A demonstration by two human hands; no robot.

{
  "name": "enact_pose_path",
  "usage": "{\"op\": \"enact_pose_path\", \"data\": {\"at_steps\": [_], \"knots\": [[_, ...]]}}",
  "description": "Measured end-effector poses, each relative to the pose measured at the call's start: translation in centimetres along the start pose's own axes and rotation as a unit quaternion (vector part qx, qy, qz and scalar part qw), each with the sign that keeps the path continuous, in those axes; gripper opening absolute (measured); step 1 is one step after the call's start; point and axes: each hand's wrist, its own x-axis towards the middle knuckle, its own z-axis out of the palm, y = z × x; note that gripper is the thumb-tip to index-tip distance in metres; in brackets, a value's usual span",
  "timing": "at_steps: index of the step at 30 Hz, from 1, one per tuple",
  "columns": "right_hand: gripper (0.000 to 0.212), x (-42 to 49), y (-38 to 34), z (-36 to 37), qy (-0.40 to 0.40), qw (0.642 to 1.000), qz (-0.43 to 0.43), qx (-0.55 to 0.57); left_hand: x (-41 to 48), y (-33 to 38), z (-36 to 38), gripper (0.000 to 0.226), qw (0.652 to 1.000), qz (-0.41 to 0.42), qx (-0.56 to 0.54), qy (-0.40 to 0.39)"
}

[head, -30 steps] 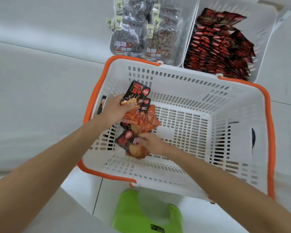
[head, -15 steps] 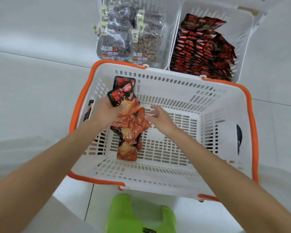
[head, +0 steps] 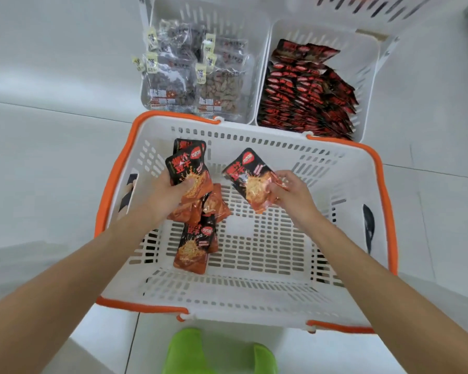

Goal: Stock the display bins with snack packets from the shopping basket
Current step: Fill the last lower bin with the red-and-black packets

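A white shopping basket (head: 254, 298) with orange rim sits below me. My left hand (head: 168, 195) grips a bunch of black-and-orange snack packets (head: 187, 168) over the basket's left side. My right hand (head: 292, 193) pinches one snack packet (head: 247, 176) of the same kind, held above the basket's middle. Another packet (head: 195, 247) hangs or lies below the left bunch, near the basket floor. Beyond the basket stand two white display bins: the right bin (head: 362, 66) is filled with red-black packets (head: 305, 95), the left bin (head: 257, 36) holds clear bags of nuts (head: 195, 79).
A green stool (head: 216, 352) shows under the basket's near edge. Pale floor tiles surround everything. Part of another white slotted bin (head: 362, 6) appears at the top right. Black handle grips sit on both basket sides.
My right hand, empty half a second ago, now holds a single packet lifted to the right of the bunch. The left hand stays with its bunch raised; the view has tilted slightly.
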Motion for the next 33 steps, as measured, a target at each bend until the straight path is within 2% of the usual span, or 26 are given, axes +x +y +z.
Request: {"op": "enact_pose_path", "data": {"at_steps": [2, 4, 5, 7, 8, 10, 13, 15, 17, 19, 21, 23, 24, 26, 29, 31, 33], "knots": [[0.022, -0.8, -2.3, -0.2, -0.006, 0.997, -0.005, 0.077, -0.5, 1.1, 1.9, 0.033, 0.996, -0.021, -0.072, -0.05], [0.013, -1.7, -3.6, 1.4, -0.005, 0.999, -0.032, 0.039, -1.3, 2.9, 3.9, 0.035, 0.989, -0.02, -0.107, -0.098], [0.007, -2.3, -3.7, 2.3, -0.007, 0.998, -0.056, -0.018, -1.7, 3.7, 4.8, 0.032, 0.989, -0.007, -0.095, -0.116], [0.017, -3.5, -3.5, 3.4, -0.015, 0.984, -0.107, -0.139, -2.4, 4.9, 6.5, 0.021, 0.988, 0.061, -0.032, -0.141], [0.022, -3.8, -3.5, 3.3, -0.016, 0.98, -0.123, -0.158, -2.6, 5.2, 7.0, 0.019, 0.985, 0.094, -0.009, -0.141], [0.027, -4.3, -4.5, 2.0, 0.008, 0.988, -0.108, -0.112, -2.6, 5.9, 7.2, 0.024, 0.985, 0.126, 0.007, -0.12], [0.066, -4.1, -6.0, -0.7, 0.005, 0.997, -0.078, -0.008, -2.4, 7.1, 7.0, 0.035, 0.986, 0.133, 0.046, -0.092], [0.084, -4.0, -6.9, -0.9, -0.033, 0.996, -0.086, 0.015, -2.7, 7.8, 7.9, 0.042, 0.978, 0.152, 0.078, -0.122], [0.094, -4.1, -7.7, -0.1, -0.059, 0.993, -0.079, 0.072, -3.0, 7.9, 9.3, 0.051, 0.967, 0.168, 0.089, -0.171], [0.1, -4.1, -8.3, -0.1, -0.058, 0.991, -0.079, 0.094, -2.9, 8.0, 9.9, 0.056, 0.966, 0.137, 0.064, -0.21], [0.109, -4.1, -9.0, -1.6, -0.039, 0.991, -0.121, 0.036, -2.0, 8.3, 9.5, 0.055, 0.961, 0.137, 0.08, -0.226], [0.117, -3.9, -10.4, -3.8, -0.015, 0.976, -0.197, -0.09, -1.0, 9.3, 8.9, 0.05, 0.941, 0.171, 0.176, -0.233], [0.115, -3.7, -11.2, -4.9, -0.022, 0.964, -0.219, -0.151, -0.6, 10.3, 8.9, 0.049, 0.926, 0.188, 0.24, -0.224], [0.096, -2.8, -12.6, -6.7, -0.067, 0.945, -0.213, -0.238, 0.2, 12.7, 9.7, 0.055, 0.882, 0.236, 0.35, -0.211], [0.064, -1.2, -14.2, -9.0, -0.082, 0.941, -0.207, -0.256, 1.8, 16.9, 11.8, 0.061, 0.822, 0.276, 0.454, -0.206], [0.038, -0.3, -15.1, -10.5, -0.064, 0.942, -0.211, -0.252, 3.4, 18.9, 13.2, 0.062, 0.834, 0.285, 0.43, -0.194], [0.02, 0.9, -15.4, -12.4, 0.003, 0.938, -0.236, -0.255, 5.7, 20.1, 14.3, 0.084, 0.858, 0.308, 0.369, -0.181]]}}
